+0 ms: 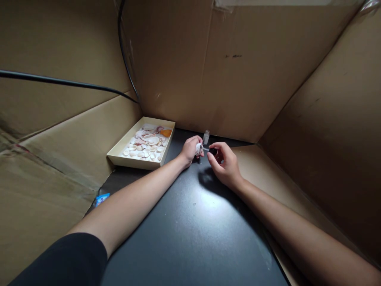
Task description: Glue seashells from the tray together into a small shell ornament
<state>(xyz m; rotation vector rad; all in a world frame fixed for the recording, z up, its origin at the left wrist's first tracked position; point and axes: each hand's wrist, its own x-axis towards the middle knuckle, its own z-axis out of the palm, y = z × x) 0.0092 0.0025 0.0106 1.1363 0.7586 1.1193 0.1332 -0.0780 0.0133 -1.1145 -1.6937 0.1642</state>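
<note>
Shell: pale, smooth shell, left hand grip clenched round it
Brush: black-capped brush, right hand grip pinching it
Counter: matte black counter

Pale shell pinched above the black table – black-capped brush touching it

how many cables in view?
2. One black cable runs from the left edge across the left cardboard wall toward the back corner. A second black cable drops from the top edge and meets it there. More could be hidden behind the cardboard.
</note>
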